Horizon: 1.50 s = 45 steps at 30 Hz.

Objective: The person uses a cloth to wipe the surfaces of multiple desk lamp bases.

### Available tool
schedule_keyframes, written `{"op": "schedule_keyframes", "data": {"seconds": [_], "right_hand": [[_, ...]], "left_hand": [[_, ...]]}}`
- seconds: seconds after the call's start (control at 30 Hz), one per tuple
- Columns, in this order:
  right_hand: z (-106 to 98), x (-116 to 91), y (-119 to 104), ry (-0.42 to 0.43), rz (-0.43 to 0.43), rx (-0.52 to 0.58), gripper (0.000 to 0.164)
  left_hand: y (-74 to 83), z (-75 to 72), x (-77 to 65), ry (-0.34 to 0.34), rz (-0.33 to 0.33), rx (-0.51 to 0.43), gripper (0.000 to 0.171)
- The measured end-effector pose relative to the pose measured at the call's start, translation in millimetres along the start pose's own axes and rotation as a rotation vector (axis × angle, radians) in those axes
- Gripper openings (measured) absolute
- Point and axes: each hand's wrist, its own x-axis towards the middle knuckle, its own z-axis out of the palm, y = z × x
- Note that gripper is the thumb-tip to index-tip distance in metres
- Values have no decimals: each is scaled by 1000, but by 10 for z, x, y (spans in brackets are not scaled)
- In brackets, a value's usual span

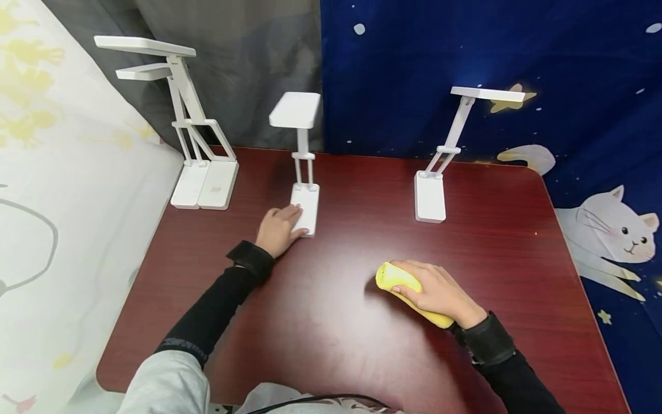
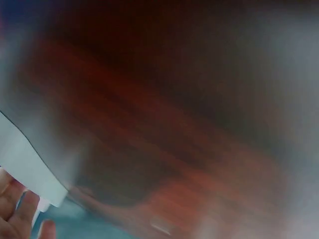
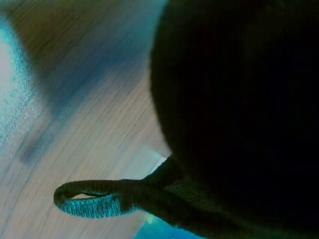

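Note:
In the head view my left hand (image 1: 279,231) rests on the base of the middle white desk lamp (image 1: 306,201). Its fingers lie over the left side of that base, with the thumb at the near end. My right hand (image 1: 437,290) grips a folded yellow cloth (image 1: 398,277) over the right-centre of the table, thumb across the near side of the fold. The left wrist view is mostly blurred, with a few fingers (image 2: 20,214) beside a white panel (image 2: 30,159). In the right wrist view a looped edge of cloth (image 3: 94,206) sticks out beside a large dark shape.
Two more white lamps (image 1: 219,187) stand side by side at the table's back left corner. Another lamp (image 1: 430,198) stands at the back right. The dark red table (image 1: 310,322) ends against a grey curtain (image 1: 233,75) and a blue curtain (image 1: 393,75).

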Motion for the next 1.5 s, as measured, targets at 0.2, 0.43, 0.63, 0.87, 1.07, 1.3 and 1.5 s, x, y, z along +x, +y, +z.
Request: {"op": "schedule_keyframes", "data": {"seconds": [0.2, 0.43, 0.63, 0.87, 1.07, 1.3, 1.5], "right_hand": [[-29, 26, -14, -12, 27, 8, 42], [7, 151, -79, -29, -17, 15, 41], [-49, 391, -10, -68, 38, -38, 46], [-75, 977, 116, -115, 104, -262, 49], [108, 1220, 115, -138, 56, -416, 50], [217, 1157, 98, -138, 104, -370, 46], [228, 954, 14, -157, 58, -312, 42]], "left_hand": [[598, 121, 36, 57, 85, 33, 60], [1068, 86, -12, 43, 132, 109, 61], [1122, -31, 79, -78, 158, -7, 59], [857, -73, 261, -326, 127, -99, 89], [857, -7, 273, -436, 183, -97, 98], [896, -23, 286, -408, 157, -47, 98], [880, -47, 287, -409, 167, -62, 96]]}}
